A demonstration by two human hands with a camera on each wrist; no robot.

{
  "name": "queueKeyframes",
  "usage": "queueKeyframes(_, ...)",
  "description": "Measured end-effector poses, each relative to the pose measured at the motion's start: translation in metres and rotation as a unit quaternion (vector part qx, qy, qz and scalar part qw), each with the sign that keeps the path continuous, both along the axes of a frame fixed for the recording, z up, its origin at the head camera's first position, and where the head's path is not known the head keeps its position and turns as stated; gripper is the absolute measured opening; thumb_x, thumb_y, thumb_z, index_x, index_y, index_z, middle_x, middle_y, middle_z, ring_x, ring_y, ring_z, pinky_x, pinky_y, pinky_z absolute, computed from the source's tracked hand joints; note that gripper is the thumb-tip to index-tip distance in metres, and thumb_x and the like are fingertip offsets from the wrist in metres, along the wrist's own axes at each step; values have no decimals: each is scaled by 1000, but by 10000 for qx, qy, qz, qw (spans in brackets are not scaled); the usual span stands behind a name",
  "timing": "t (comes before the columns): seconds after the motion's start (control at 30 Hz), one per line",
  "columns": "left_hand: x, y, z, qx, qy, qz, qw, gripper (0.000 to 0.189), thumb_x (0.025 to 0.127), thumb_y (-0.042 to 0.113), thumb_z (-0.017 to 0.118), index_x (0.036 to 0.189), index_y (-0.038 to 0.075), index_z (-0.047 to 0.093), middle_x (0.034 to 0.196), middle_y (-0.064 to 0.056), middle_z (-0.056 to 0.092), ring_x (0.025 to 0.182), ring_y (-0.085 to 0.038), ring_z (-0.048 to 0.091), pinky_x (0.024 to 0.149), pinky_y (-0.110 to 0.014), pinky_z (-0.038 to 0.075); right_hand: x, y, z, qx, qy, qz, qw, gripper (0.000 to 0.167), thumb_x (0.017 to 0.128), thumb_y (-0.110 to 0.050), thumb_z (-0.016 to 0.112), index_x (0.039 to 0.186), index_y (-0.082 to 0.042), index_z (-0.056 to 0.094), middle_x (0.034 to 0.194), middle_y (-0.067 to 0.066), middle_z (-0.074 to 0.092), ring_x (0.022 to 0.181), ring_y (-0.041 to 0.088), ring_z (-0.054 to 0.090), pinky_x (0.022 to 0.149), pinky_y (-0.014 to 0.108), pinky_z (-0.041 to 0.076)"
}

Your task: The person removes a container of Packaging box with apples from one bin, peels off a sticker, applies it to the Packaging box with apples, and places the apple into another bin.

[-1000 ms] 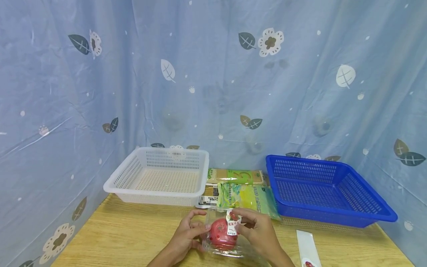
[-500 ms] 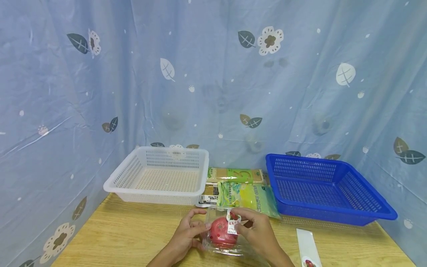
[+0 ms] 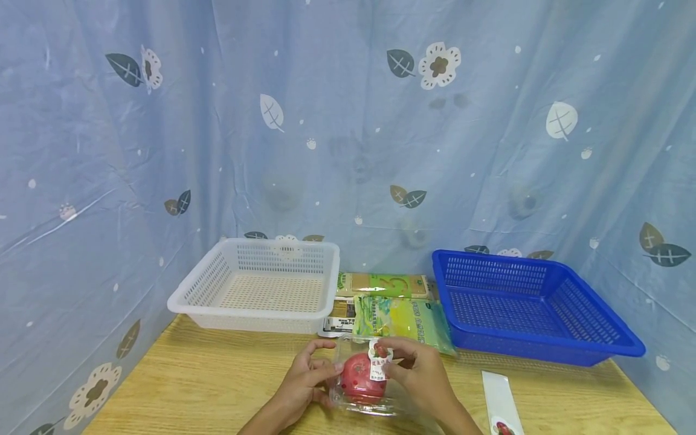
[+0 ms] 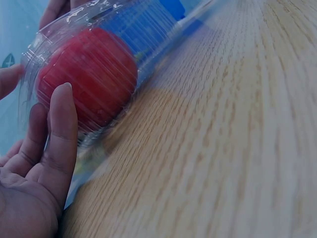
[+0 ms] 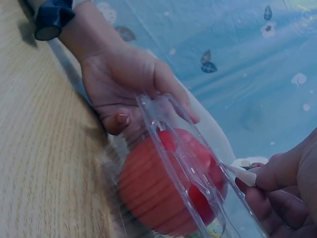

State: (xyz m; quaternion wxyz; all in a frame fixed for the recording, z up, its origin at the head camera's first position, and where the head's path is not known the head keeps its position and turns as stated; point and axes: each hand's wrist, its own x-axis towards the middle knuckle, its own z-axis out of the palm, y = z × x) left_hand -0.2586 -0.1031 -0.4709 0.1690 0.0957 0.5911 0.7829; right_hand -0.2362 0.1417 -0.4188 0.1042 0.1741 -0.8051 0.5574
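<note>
In the head view a clear plastic clamshell box stands tilted at the front middle of the table, with a red, round, tomato-like fruit inside. My left hand grips the box's left side between thumb and fingers. On the right, my right hand pinches a white printed sticker with a red fruit picture, lying over the lid's upper right. The right wrist view shows the sticker's edge between thumb and finger at the lid's rim. Through the plastic, the red fruit shows close up in the left wrist view.
A white basket stands back left and a blue basket back right. Between them lie a green-yellow packet, a tan-green packet and a dark-and-white packet. A white strip bearing another sticker lies at the right.
</note>
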Motion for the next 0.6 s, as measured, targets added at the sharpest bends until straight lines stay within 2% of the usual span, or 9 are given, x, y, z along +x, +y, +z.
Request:
queueKeyframes(0.27,1,0,1,18,39,4,10000,65,92,13,73,141,0,32,78,1,65,65,-12,62,50,-27,59,-2,5,3,-666,-582,283,9957,37,80,12,73,115,3,73,100,17,75,77,14,70,67,25,61)
queueKeyframes(0.43,0,0,0,41,61,13,10000,65,92,12,73,140,-1,32,77,2,64,65,-11,62,50,-27,59,-3,6,4,-824,-720,180,9938,38,79,10,74,117,5,71,94,16,75,77,13,69,66,24,61)
queueKeyframes(0.6,0,1,-1,68,69,0,10000,65,92,11,72,141,-2,31,77,2,63,65,-12,62,50,-28,60,-2,6,2,-833,-548,215,9948,38,78,10,75,115,5,71,92,16,74,75,12,68,67,25,61)
